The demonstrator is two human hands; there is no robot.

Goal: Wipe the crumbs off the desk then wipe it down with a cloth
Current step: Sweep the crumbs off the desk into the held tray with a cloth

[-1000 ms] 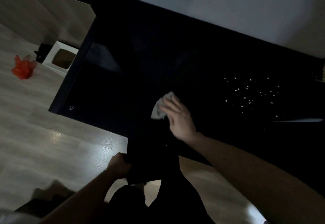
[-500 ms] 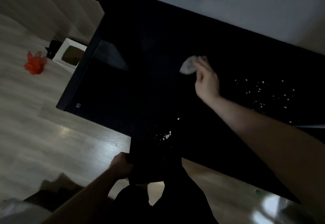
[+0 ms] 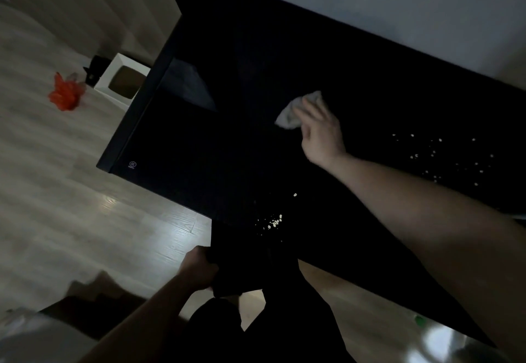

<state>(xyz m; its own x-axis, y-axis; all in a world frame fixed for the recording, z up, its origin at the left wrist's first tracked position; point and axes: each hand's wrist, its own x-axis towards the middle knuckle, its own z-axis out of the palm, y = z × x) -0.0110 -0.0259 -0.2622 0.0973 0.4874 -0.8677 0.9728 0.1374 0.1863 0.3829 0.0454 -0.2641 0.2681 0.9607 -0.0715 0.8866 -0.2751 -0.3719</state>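
The task is partway through its first step. A small heap of crumbs (image 3: 271, 222) sits gathered at the near edge of the desk (image 3: 199, 140), right above a dark thing (image 3: 242, 271) that the left hand (image 3: 199, 270) holds under that edge, fingers curled round its side; it looks like a pan or bag for catching them, but the dim light hides what it is. One stray crumb (image 3: 295, 194) lies a little farther in from the heap. A wide scatter of crumbs (image 3: 444, 157) is untouched on the desk's right part, to the right of the right hand (image 3: 320, 132). That hand rests on a pale cloth (image 3: 296, 109) out on the middle of the desk, fingers laid over it and only loosely bent, pressing more than gripping; how the thumb lies I cannot tell. So one batch is swept to the edge, the larger share is left, and the full wipe-down has not begun, as I judge it.

Against a second ago: then the cloth and right hand were down at the near edge, and no heap showed there. Half a second ago the hand was already out on the middle of the desk and the heap lay bare. Now hand and cloth are in much the same spot, and the left hand keeps its hold at the edge.

Left of the desk, on the floor, stand a white box (image 3: 122, 83) and a red scrap (image 3: 65, 95).
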